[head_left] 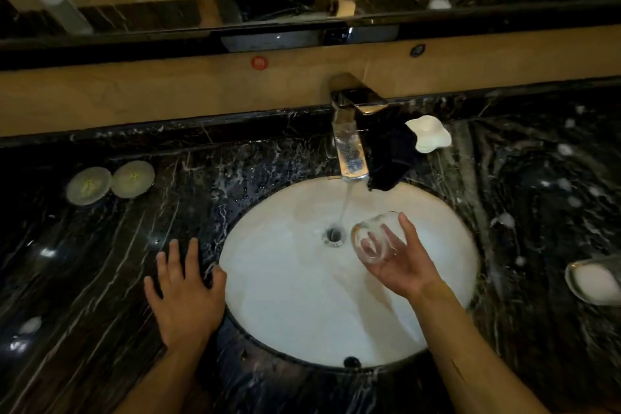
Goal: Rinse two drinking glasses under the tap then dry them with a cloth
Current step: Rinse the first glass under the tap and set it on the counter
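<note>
I see countertop (pixel 100 279): black marble, white veins, polished, wet sheen. Basin (pixel 302 312): white glazed ceramic, smooth, glossy. Tap (pixel 351 144): chromed metal, mirror-bright. Glass (pixel 373 239) in right hand (pixel 403 265): clear, smooth. Dark cloth (pixel 393 158) beside tap: soft, matt. Backsplash (pixel 168 91): tan stone, dull.

One clear drinking glass (pixel 373 239) sits in the right hand's fingers (pixel 408 235). Beyond the left hand's fingertips (pixel 174 247): two round white discs (pixel 89 185) (pixel 133 178). One sink (pixel 268 312), one tap (pixel 351 141), one dark cloth (pixel 391 158), two white dishes (pixel 430 134) (pixel 593 281).
</note>
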Available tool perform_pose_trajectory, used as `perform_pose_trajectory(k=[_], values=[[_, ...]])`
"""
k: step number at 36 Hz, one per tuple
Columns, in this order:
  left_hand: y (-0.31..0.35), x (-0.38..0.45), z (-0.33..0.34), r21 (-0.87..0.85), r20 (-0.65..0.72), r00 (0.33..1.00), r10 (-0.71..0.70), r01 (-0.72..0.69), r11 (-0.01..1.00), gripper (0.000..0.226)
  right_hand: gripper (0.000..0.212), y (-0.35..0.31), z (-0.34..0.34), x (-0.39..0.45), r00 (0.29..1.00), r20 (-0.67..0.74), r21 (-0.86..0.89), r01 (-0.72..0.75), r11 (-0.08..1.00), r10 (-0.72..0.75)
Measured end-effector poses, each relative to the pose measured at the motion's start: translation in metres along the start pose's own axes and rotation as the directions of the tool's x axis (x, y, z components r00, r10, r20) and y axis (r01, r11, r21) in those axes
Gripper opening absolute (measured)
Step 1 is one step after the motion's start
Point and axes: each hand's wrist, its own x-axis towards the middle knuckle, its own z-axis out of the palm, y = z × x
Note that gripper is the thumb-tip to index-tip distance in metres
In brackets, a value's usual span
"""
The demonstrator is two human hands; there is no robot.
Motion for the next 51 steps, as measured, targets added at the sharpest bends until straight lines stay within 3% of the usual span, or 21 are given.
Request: perform_pose_trajectory(k=[4, 8, 12, 16, 19, 22, 25, 28, 31, 35, 42, 51], values=[[0.001, -0.001, -0.003, -0.015, 0.012, 1.000, 0.004, -0.003, 1.000, 0.073, 0.063, -0.008, -0.002, -0.023, 0.991, -0.131, -0.213, -0.018, 0.977, -0.010], [0.003, -0.004, -0.005, -0.029, 0.026, 1.000, -0.004, 0.005, 1.000, 0.074, 0.082, -0.009, -0.006, -0.045, 0.961, -0.164, -0.026, -0.231, 0.973, 0.224], [0.007, -0.007, -0.009, -0.034, 0.083, 0.996, -0.042, 0.045, 0.998, 0.065, 0.085, -0.012, -0.015, -0.058, 0.943, -0.130, -0.041, -0.314, 0.949, 0.307], [0.029, -0.016, -0.018, -0.059, 0.120, 0.991, -0.067, 0.074, 0.995, 0.067, 0.083, -0.018, -0.019, -0.063, 0.970, -0.140, -0.125, -0.218, 0.968, 0.200], [0.071, -0.013, -0.034, -0.106, 0.093, 0.994, 0.062, -0.052, 0.993, 0.067, 0.065, -0.024, -0.020, -0.067, 0.990, -0.137, -0.259, -0.080, 0.963, 0.046], [0.132, -0.002, -0.061, -0.202, 0.013, 0.955, 0.297, -0.288, 0.936, 0.062, 0.070, -0.030, -0.024, -0.067, 0.960, -0.115, -0.543, 0.154, 0.825, -0.255], [0.197, 0.009, -0.090, -0.205, -0.093, 0.859, 0.503, -0.511, 0.835, 0.064, 0.071, -0.037, -0.027, -0.069, 0.839, 0.023, -0.791, 0.348, 0.503, -0.544], [0.252, 0.015, -0.114, -0.121, -0.173, 0.785, 0.595, -0.617, 0.778, 0.069, 0.075, -0.049, -0.034, -0.074, 0.754, 0.226, -0.898, 0.407, 0.168, -0.617], [0.285, 0.022, -0.123, -0.023, -0.093, 0.774, 0.627, -0.631, 0.775, 0.074, 0.078, -0.064, -0.044, -0.082, 0.703, 0.349, -0.897, 0.442, -0.005, -0.620], [0.300, 0.021, -0.119, 0.021, -0.006, 0.800, 0.601, -0.600, 0.799, 0.077, 0.081, -0.088, -0.060, -0.093, 0.671, 0.410, -0.883, 0.462, -0.085, -0.617], [0.303, 0.006, -0.102, 0.061, -0.071, 0.833, 0.549, -0.546, 0.836, 0.084, 0.080, -0.130, -0.084, -0.112, 0.649, 0.477, -0.860, 0.484, -0.162, -0.593], [0.311, -0.014, -0.079, 0.079, -0.113, 0.889, 0.444, -0.437, 0.896, 0.090, 0.084, -0.168, -0.108, -0.122, 0.606, 0.529, -0.823, 0.536, -0.186, -0.594]])
